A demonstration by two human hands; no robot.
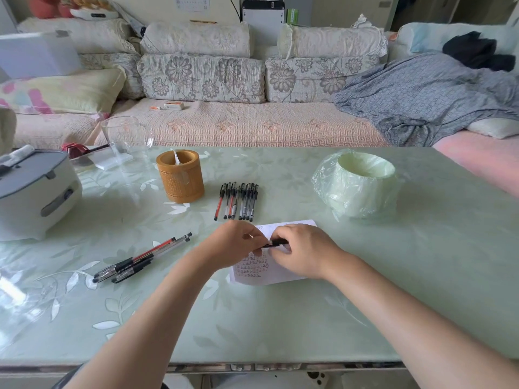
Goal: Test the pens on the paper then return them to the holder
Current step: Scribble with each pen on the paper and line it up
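One pen (pixel 278 243), black, slim; long axis left-to-right above paper (pixel 293 225); left hand (pixel 233 244) fingers pinched one end, right hand (pixel 307 249) fingers the other.

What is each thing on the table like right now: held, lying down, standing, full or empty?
paper: flat, partly written on.
pen: held over the paper.
left hand: pinches the pen.
right hand: grips the pen.
holder: upright, one pale thing inside.
row of pens: lying right of the holder.
loose pens: lying at left.
glass jug: upright, empty.
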